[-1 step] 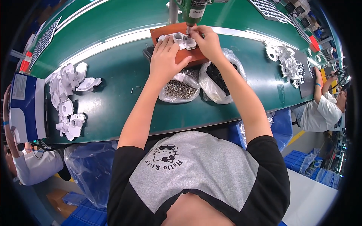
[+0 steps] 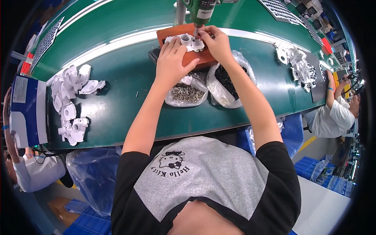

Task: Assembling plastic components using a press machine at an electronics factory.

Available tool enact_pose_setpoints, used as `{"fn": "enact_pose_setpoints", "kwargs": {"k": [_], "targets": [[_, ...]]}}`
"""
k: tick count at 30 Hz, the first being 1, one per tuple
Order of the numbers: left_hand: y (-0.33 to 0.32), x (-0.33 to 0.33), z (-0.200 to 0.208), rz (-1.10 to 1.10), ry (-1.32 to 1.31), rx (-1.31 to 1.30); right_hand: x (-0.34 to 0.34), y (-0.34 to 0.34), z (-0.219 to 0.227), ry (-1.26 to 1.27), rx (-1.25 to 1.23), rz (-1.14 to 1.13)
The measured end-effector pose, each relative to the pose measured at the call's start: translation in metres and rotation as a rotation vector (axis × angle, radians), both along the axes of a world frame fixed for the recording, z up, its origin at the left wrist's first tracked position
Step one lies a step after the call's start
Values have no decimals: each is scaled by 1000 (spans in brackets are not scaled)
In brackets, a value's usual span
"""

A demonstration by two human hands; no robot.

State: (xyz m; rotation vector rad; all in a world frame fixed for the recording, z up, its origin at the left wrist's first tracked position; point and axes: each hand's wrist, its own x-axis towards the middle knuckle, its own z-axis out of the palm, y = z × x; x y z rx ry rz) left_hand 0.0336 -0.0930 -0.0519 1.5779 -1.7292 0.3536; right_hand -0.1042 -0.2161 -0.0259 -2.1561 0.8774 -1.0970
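Observation:
A white plastic part lies on an orange fixture block at the far side of the green bench. My left hand presses down on the part's near left side and holds it. My right hand pinches the part's right edge, just under the metal bit of a green powered screwdriver that hangs from above. Anything small between the fingertips is too small to see. Near my forearms sit a clear bag of metal screws and a bag of black pieces.
A heap of white plastic parts lies on the left of the green bench, with another heap on the right. A blue and white box stands at the left edge. Other people work at both ends.

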Motion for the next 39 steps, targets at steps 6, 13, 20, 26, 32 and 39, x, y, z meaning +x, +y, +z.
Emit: {"fn": "enact_pose_setpoints", "kwargs": {"k": [6, 13, 20, 26, 32, 39], "targets": [[1, 0, 1, -30, 31, 8, -3, 4, 4, -73, 209, -145], [1, 0, 1, -20, 15, 1, -3, 0, -1, -130, 246, 4], [0, 0, 0, -18, 12, -8, 0, -3, -7, 28, -110, 55], [1, -1, 0, -25, 12, -3, -4, 5, -7, 175, -316, 129], [1, 2, -3, -45, 29, 14, -19, 27, -10, 351, -498, 63], [-1, 6, -6, -39, 38, 19, -33, 96, 8, 236, -355, 323]]}}
